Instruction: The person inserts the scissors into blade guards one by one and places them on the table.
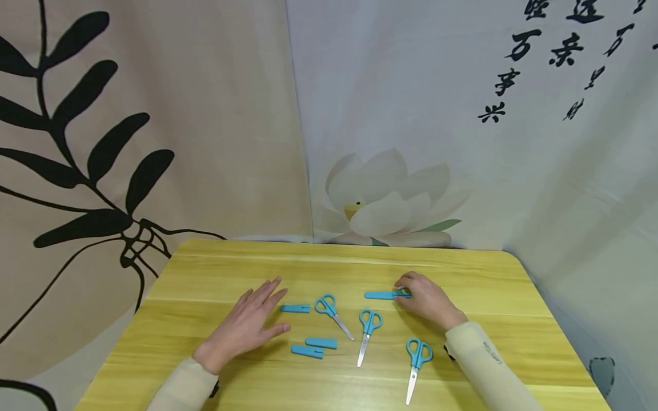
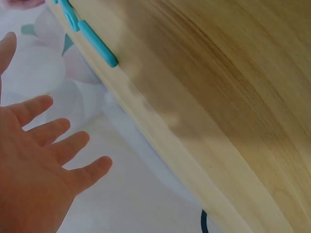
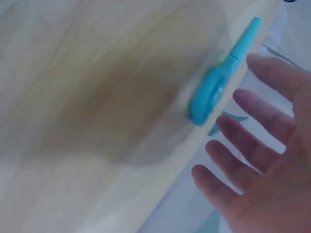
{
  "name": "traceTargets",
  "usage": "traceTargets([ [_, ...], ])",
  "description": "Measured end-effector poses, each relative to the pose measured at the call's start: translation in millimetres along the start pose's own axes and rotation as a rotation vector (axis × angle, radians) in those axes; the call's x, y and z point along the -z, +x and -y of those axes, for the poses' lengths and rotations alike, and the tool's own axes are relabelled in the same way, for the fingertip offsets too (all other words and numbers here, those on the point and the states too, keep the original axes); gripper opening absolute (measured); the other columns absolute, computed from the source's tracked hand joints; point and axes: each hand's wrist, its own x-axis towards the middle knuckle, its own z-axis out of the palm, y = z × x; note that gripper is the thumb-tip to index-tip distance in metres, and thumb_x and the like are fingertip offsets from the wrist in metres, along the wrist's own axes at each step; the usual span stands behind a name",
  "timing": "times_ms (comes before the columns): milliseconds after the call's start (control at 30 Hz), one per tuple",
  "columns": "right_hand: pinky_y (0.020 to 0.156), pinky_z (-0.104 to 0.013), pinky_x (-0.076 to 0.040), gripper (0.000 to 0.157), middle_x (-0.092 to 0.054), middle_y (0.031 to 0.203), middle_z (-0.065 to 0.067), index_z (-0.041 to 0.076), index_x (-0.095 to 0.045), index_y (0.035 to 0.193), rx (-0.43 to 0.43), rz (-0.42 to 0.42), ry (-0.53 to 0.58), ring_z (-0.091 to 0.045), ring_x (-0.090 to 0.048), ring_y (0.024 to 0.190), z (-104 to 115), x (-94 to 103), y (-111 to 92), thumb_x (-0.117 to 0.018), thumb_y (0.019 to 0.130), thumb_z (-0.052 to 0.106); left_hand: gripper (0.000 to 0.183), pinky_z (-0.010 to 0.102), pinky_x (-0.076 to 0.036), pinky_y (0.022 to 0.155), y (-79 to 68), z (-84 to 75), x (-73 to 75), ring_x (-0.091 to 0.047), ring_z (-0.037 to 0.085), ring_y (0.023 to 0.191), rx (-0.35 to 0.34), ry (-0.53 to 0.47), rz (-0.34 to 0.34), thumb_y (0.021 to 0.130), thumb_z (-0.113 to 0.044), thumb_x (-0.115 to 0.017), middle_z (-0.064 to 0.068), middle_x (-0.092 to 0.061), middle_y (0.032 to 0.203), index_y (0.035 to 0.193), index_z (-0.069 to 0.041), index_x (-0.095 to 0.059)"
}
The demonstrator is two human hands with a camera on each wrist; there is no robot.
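Observation:
A pair of blue-handled scissors [image 1: 379, 295] lies in its blue sheath near the table's far side. My right hand [image 1: 424, 297] hovers over its handles, which the fingers partly hide in the head view. In the right wrist view the fingers of my right hand [image 3: 277, 165] are spread apart, bent slightly, with nothing between them. My left hand [image 1: 244, 325] is held out with fingers extended and holds nothing. A loose blue sheath [image 1: 295, 308] is the thing closest to its fingers. The left wrist view catches the sheathed scissors [image 2: 98, 43] at top left.
Bare scissors lie in the middle, one pair [image 1: 325, 306] slanted, another [image 1: 366, 328] pointing toward me. A third pair [image 1: 418, 354] sits nearer the right forearm. Two more sheaths, one [image 1: 321, 342] just behind the other [image 1: 307, 351], rest on the wooden table [image 1: 216, 262]. Printed curtains hang behind.

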Motion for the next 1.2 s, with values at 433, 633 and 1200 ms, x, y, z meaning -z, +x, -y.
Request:
traceTargets([
  [433,0.110,-0.059,-0.043,0.037,-0.056,0.150,-0.012,0.006,-0.070,0.130,0.237,0.130,0.009,-0.041,-0.045,0.142,3.2,23.9,-62.2,-0.074,0.098,0.023,0.077,0.066,-0.035,0.114,-3.6,-7.1,-0.3,-0.038,0.043,0.146,-0.035,0.000,0.001,0.095,-0.051,-0.072,0.019,-0.030,0.166,0.151,-0.003,-0.051],
  [633,0.108,-0.056,-0.046,0.046,-0.056,0.151,-0.005,0.011,-0.067,0.137,0.300,0.171,-0.047,-0.037,-0.046,0.143,10.8,21.6,-90.7,-0.076,0.095,0.028,0.076,0.066,-0.035,0.114,-4.8,-11.0,-2.3,-0.039,0.043,0.146,-0.044,-0.017,0.013,0.095,-0.049,-0.073,0.020,-0.032,0.165,0.151,-0.003,-0.051],
  [1200,0.102,-0.059,-0.050,0.047,-0.056,0.152,-0.001,0.023,-0.068,0.136,0.480,0.163,-0.104,-0.040,-0.051,0.138,9.9,5.3,-117.6,-0.079,0.091,0.018,0.077,0.065,-0.036,0.114,-7.2,-18.3,-8.9,-0.038,0.042,0.147,-0.069,-0.032,0.066,0.097,-0.053,-0.069,0.020,-0.032,0.165,0.154,-0.005,-0.047],
])
